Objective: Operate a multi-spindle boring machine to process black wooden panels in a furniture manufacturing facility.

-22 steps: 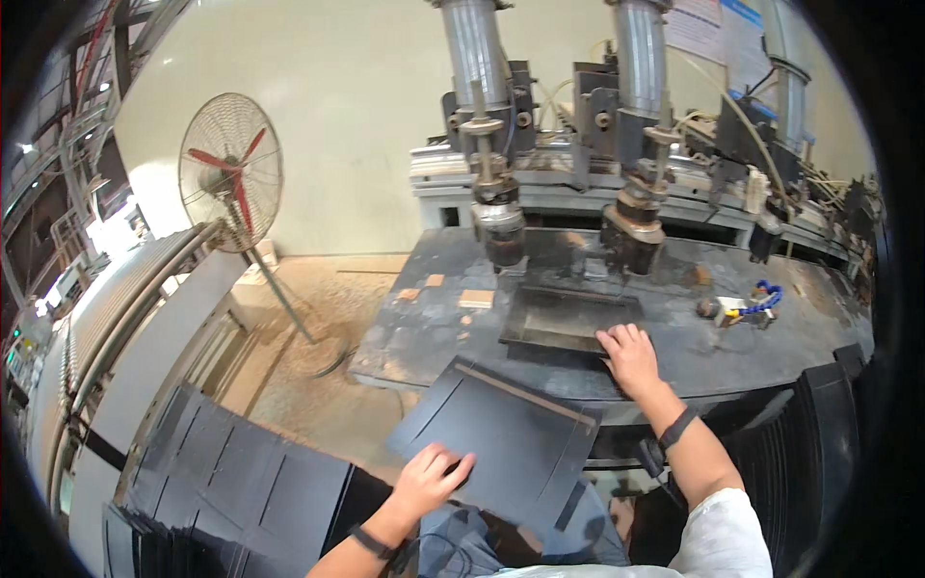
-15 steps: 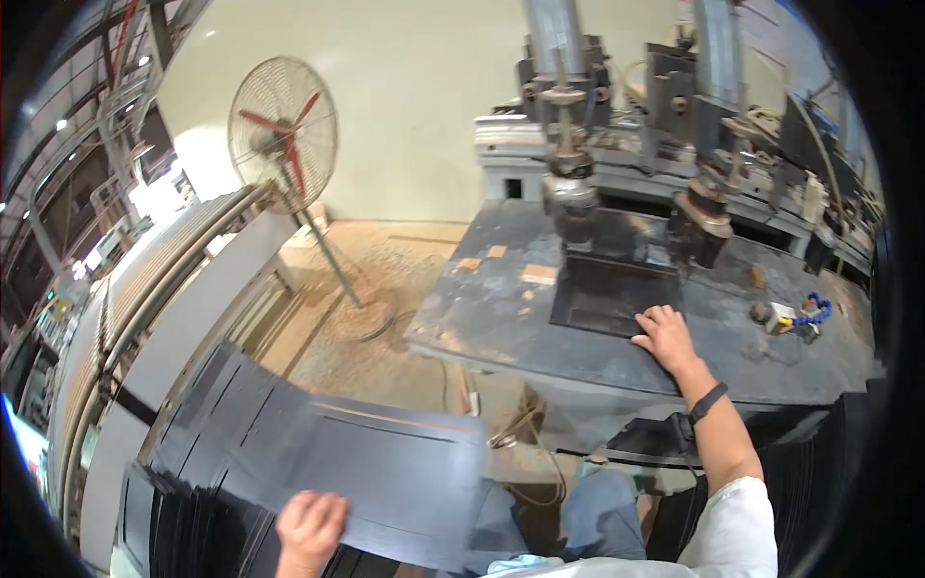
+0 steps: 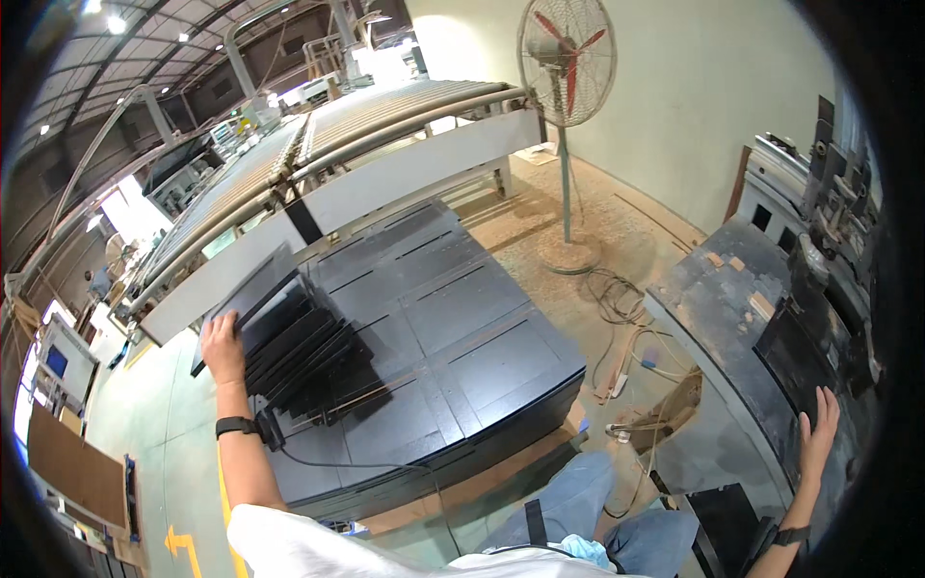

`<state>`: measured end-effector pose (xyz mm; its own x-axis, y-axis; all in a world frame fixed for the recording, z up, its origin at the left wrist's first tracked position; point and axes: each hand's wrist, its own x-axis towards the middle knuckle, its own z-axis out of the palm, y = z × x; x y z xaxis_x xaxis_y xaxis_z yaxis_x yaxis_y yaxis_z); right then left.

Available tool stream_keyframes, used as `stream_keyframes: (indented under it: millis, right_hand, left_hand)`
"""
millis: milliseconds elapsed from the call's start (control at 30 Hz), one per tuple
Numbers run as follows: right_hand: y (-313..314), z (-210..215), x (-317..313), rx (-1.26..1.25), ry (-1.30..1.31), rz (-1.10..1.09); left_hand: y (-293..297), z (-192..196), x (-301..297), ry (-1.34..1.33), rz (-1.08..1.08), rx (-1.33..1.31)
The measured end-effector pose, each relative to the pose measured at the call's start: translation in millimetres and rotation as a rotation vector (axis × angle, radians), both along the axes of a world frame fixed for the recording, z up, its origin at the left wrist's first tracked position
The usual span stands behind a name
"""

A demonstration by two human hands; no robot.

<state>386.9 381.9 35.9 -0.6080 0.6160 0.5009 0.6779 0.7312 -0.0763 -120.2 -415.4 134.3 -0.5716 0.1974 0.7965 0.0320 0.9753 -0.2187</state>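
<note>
My left hand [image 3: 222,347] grips the near edge of a black flat panel [image 3: 252,294], which leans tilted on a fanned row of similar black panels [image 3: 308,361]. These rest on a large low stack of black panels [image 3: 443,328] sitting on a pallet. My right hand [image 3: 817,433] lies flat, fingers apart, on another black panel [image 3: 805,361] on the dark metal machine table [image 3: 713,289] at the right. A dark band is on each wrist.
A pedestal fan [image 3: 567,58] stands on the sawdust-strewn floor behind the stack. A long roller conveyor [image 3: 318,144] runs along the left. Cables [image 3: 626,318] lie on the floor between stack and machine table. Drill machinery [image 3: 838,193] rises at the right edge.
The view has swung left from the machine table to the panel stack. My left hand has carried its black panel onto the leaning row. My right hand stays on the table panel.
</note>
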Motion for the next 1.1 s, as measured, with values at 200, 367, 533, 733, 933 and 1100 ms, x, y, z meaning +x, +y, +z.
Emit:
stream_keyframes:
  millis: [200, 367, 533, 733, 933, 1100]
  right_hand:
    - [-87, 67, 148, 0.293, -0.105, -0.404]
    - [-224, 83, 306, 0.308, -0.083, -1.005]
    - [-318, 90, 318, 0.125, -0.162, -1.391]
    - [-320, 111, 225, 0.326, -0.093, -1.084]
    - [-242, 123, 153, 0.384, -0.065, -0.571]
    - [-129, 75, 111, 0.2, 0.061, -0.23]
  left_hand:
    - [-8, -40, -27, -0.443, 0.018, 0.164]
    - [28, -79, -58, 0.015, -0.193, 0.132]
    - [355, -76, 18, -0.488, -1.136, 0.439]
    - [666, -109, 220, -0.7, -2.043, -0.221]
    - [775, -157, 306, -0.735, -1.611, -0.243]
    - [715, -147, 306, -0.615, -1.752, -0.211]
